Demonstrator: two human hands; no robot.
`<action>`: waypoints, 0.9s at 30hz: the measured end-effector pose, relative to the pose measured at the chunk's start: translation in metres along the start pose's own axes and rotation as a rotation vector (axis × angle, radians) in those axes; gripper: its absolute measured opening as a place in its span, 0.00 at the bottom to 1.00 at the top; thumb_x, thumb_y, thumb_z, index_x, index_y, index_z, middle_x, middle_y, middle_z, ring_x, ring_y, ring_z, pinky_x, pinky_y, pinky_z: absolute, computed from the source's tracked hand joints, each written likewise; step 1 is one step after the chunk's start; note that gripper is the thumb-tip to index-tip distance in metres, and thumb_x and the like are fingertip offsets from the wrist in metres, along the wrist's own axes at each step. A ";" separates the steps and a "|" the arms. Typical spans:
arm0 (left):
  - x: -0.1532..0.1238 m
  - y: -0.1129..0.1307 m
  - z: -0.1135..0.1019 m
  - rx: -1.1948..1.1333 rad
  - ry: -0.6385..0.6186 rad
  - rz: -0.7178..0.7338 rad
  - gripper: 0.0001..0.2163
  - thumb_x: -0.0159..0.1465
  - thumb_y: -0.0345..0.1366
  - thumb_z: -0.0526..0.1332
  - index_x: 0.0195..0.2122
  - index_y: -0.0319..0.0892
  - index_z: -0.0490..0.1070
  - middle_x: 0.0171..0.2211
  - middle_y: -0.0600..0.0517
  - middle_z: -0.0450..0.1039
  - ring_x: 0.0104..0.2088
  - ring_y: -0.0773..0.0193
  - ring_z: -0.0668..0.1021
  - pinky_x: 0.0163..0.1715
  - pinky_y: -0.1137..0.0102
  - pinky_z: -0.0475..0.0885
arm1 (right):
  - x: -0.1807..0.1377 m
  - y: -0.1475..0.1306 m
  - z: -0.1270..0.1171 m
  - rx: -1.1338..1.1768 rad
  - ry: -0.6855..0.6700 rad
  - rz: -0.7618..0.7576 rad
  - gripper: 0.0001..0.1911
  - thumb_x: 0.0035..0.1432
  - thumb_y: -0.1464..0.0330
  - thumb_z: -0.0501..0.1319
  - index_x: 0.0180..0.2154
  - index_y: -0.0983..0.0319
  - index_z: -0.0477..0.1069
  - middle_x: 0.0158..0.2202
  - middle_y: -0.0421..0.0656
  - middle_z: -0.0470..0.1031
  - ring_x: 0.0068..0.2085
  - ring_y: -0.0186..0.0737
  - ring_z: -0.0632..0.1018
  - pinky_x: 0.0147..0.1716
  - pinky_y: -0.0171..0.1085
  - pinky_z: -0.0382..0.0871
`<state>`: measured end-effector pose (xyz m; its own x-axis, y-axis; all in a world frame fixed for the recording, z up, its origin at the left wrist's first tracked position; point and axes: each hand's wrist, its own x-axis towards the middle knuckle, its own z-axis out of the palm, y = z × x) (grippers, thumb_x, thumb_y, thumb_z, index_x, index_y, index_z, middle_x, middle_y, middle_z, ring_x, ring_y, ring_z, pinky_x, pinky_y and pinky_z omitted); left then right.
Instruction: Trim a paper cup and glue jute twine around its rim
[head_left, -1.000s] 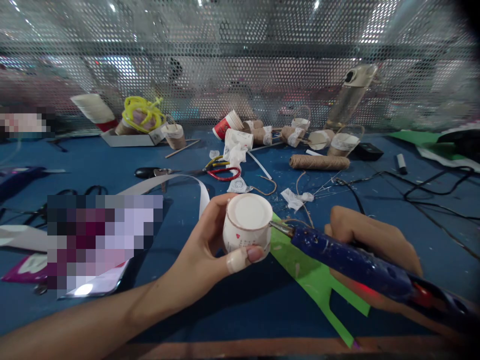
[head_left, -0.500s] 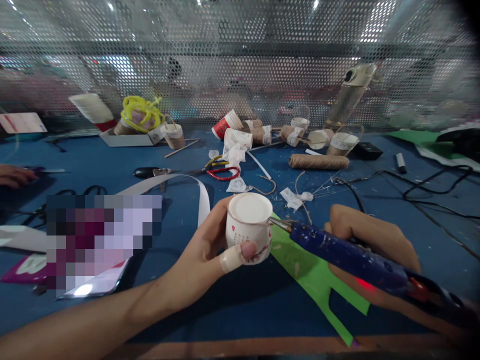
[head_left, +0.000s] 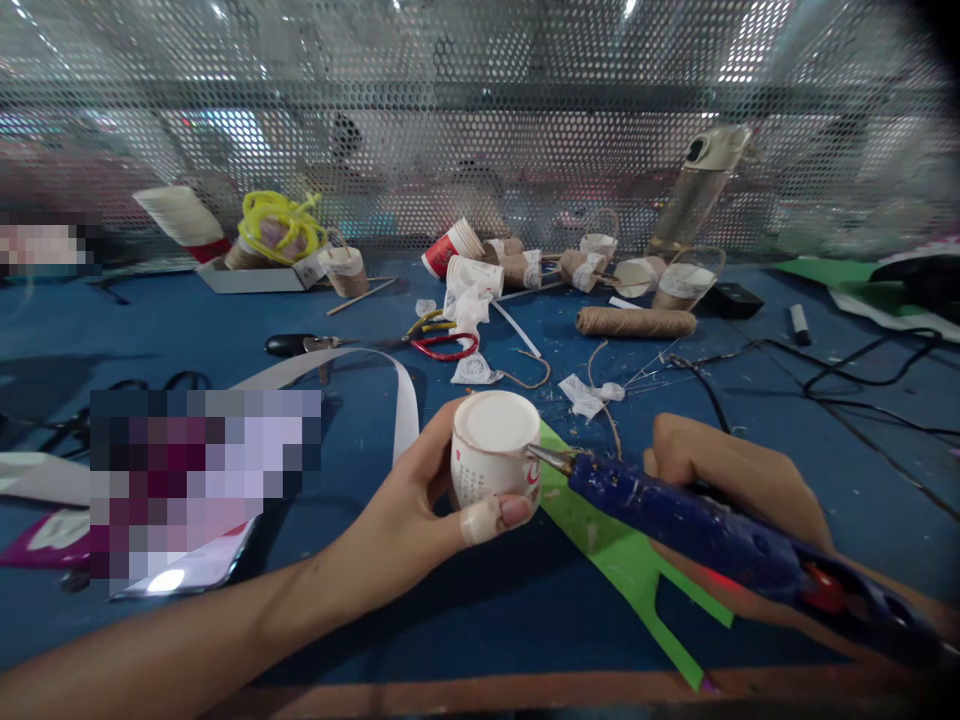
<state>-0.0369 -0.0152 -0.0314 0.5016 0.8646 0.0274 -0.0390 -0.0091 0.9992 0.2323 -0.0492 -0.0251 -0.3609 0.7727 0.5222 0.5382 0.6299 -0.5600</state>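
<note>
A white paper cup (head_left: 480, 465) with red and black print is held upside down, base up, in my left hand (head_left: 427, 510). The thumb of that hand has a beige bandage (head_left: 480, 522) and presses the cup's side. My right hand (head_left: 739, 490) is wrapped round a dark blue hot glue gun (head_left: 675, 525), lit red near the grip. Its metal nozzle (head_left: 550, 457) meets the cup's side just below the base edge, on the right. Beneath the hands lies a cut piece of green paper (head_left: 619, 560).
Behind are red-handled scissors (head_left: 446, 345), a twine roll (head_left: 636, 322), several twine-wrapped cups (head_left: 682, 288) and a bottle (head_left: 694, 195). At left lie white ribbon (head_left: 405, 400) and a partly blurred phone (head_left: 187, 575). Black cable (head_left: 840, 395) crosses the right; perforated metal (head_left: 480, 130) stands behind.
The cup has turned a little in my left hand, its print and thumb shifting. The glue gun's nozzle has moved slightly left and down. A hand at the far left is out of view.
</note>
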 end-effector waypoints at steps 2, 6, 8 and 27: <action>0.000 0.001 0.001 -0.016 0.008 0.003 0.23 0.62 0.38 0.72 0.57 0.50 0.69 0.51 0.49 0.75 0.49 0.55 0.77 0.49 0.66 0.74 | 0.000 -0.002 0.002 0.005 0.030 0.024 0.17 0.54 0.74 0.63 0.28 0.56 0.54 0.25 0.33 0.56 0.23 0.32 0.62 0.23 0.35 0.52; -0.001 0.004 0.003 -0.029 0.035 0.005 0.23 0.61 0.38 0.72 0.57 0.50 0.69 0.48 0.50 0.76 0.49 0.54 0.78 0.51 0.64 0.74 | 0.002 -0.007 0.005 0.042 0.102 0.076 0.16 0.53 0.75 0.62 0.26 0.57 0.53 0.25 0.33 0.54 0.23 0.32 0.61 0.24 0.36 0.49; -0.001 0.004 0.003 -0.025 0.042 0.008 0.23 0.61 0.38 0.72 0.57 0.51 0.69 0.48 0.50 0.76 0.49 0.54 0.78 0.51 0.64 0.74 | 0.002 -0.009 0.006 0.048 0.102 0.085 0.16 0.53 0.75 0.61 0.26 0.57 0.53 0.25 0.34 0.54 0.23 0.32 0.61 0.24 0.36 0.48; -0.002 0.004 -0.002 -0.018 -0.021 0.064 0.21 0.64 0.36 0.70 0.57 0.52 0.69 0.50 0.51 0.75 0.48 0.58 0.77 0.50 0.69 0.74 | 0.004 -0.002 -0.002 0.029 0.002 0.056 0.19 0.49 0.73 0.65 0.26 0.56 0.53 0.24 0.33 0.55 0.23 0.35 0.62 0.22 0.36 0.53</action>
<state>-0.0395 -0.0163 -0.0279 0.5157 0.8518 0.0923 -0.0874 -0.0549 0.9947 0.2313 -0.0471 -0.0206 -0.3295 0.8064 0.4911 0.5349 0.5880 -0.6067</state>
